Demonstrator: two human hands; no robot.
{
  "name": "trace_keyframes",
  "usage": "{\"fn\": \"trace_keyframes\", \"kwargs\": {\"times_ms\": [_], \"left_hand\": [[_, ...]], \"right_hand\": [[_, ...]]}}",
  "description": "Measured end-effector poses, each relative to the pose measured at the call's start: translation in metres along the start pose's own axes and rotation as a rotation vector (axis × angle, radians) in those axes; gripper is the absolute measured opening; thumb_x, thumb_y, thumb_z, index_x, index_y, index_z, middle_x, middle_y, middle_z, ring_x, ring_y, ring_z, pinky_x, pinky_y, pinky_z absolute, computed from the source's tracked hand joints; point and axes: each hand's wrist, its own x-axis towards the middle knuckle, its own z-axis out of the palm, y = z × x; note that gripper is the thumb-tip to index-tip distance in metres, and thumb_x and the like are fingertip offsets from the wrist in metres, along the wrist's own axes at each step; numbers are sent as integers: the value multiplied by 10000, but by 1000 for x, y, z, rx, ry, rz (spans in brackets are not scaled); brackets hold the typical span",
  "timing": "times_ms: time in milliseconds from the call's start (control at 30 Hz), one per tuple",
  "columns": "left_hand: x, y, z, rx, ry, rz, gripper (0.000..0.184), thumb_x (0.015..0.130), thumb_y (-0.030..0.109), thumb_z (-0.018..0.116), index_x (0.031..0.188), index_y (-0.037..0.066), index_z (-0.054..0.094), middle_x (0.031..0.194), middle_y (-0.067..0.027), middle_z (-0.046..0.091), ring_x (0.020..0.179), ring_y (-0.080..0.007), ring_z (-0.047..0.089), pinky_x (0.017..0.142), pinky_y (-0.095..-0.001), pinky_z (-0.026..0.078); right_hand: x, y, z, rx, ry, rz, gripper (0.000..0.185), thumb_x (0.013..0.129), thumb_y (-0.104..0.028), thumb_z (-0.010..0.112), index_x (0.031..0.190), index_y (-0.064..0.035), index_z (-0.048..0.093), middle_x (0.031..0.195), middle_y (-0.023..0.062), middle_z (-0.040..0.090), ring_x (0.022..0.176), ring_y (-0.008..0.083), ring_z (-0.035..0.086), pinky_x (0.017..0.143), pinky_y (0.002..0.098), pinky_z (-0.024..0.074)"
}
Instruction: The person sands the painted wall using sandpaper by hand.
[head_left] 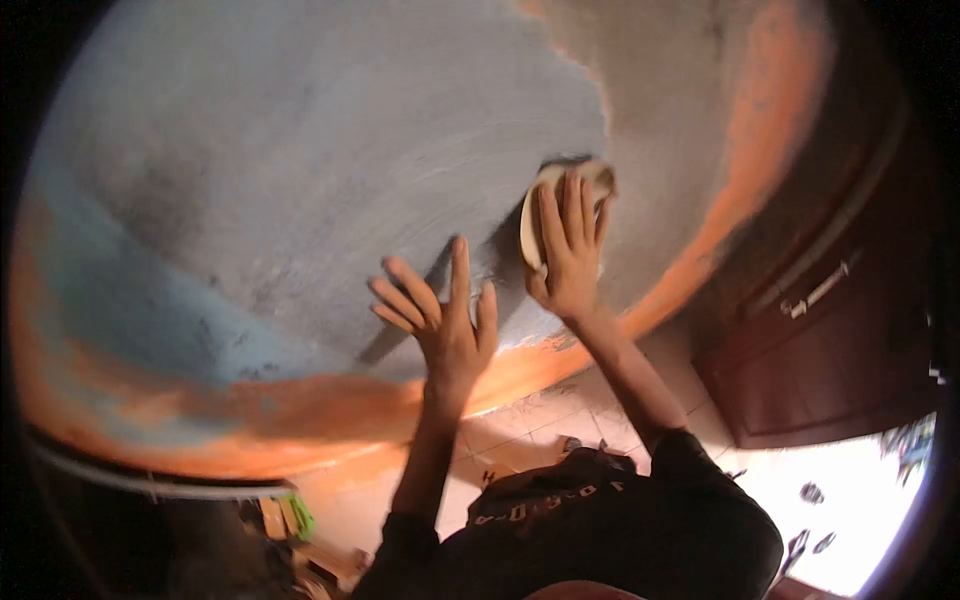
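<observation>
A large curved surface (400, 130), grey in the middle with orange and blue-green bands near its rim, fills the upper part of the view. My right hand (572, 245) lies on a pale, rounded pad (532, 225), pressing it flat against the grey area with fingers extended over it. The pad has a darker patch at its upper right. To the left, my left hand (447, 325) is spread wide over the lower grey area, holding nothing. Whether its fingertips touch the surface cannot be told.
At the right stands a dark red door or cabinet (820, 350) with a light handle (815, 290). Below are floor tiles (540, 425). Brown and green items (290, 516) sit at the lower left. Several small dark objects lie on the bright ground at the lower right.
</observation>
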Motion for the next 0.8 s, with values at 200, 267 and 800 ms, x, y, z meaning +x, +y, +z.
{"fn": "trace_keyframes", "kwargs": {"times_ms": [200, 267, 800], "left_hand": [[61, -63, -63, 314, 300, 37, 482, 968, 369, 487, 1421, 208, 524, 1562, -241, 256, 1406, -536, 156, 1082, -697, 36], [67, -90, -80, 375, 447, 66, 467, 966, 364, 487, 1401, 204, 546, 1550, -227, 296, 1393, -523, 215, 1082, -692, 68], [39, -259, -201, 493, 669, 134, 444, 1004, 364, 409, 1387, 190, 551, 1510, -186, 381, 1364, -478, 313, 1063, -682, 204]], "right_hand": [[74, -17, -2, -92, -183, -625, 691, 799, -420, 659, 1451, -289, 472, 1531, 14, 400, 1378, 255, 386, 1094, 629, 185], [113, -26, -11, -105, -213, -702, 650, 826, -420, 632, 1444, -278, 489, 1522, 19, 413, 1392, 255, 373, 1088, 624, 187], [160, -200, 46, -148, -125, -989, 850, 751, -371, 727, 1509, -304, 349, 1550, -27, 361, 1427, 218, 318, 1127, 535, 269]]}}
